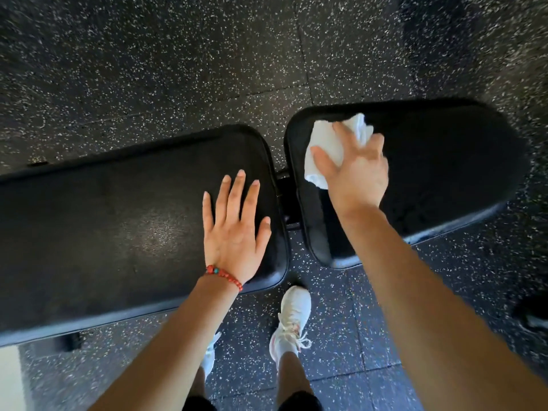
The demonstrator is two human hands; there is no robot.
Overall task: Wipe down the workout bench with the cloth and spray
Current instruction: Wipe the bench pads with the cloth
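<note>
The right hand (353,164) is pressing a white cloth (329,143) onto the right pad (444,161), fingers spread over it; broad, overlapping passes out to the pad's edges would be doing this step best. The cloth is lying bunched under the palm near the pad's inner end, while the left hand (237,226) is resting flat and empty on the left pad (103,232). No spray is showing.

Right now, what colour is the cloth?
White; the head view shows the cloth under the right hand.

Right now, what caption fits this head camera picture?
Right hand wipes bench pad with white cloth; left hand rests flat.
</note>
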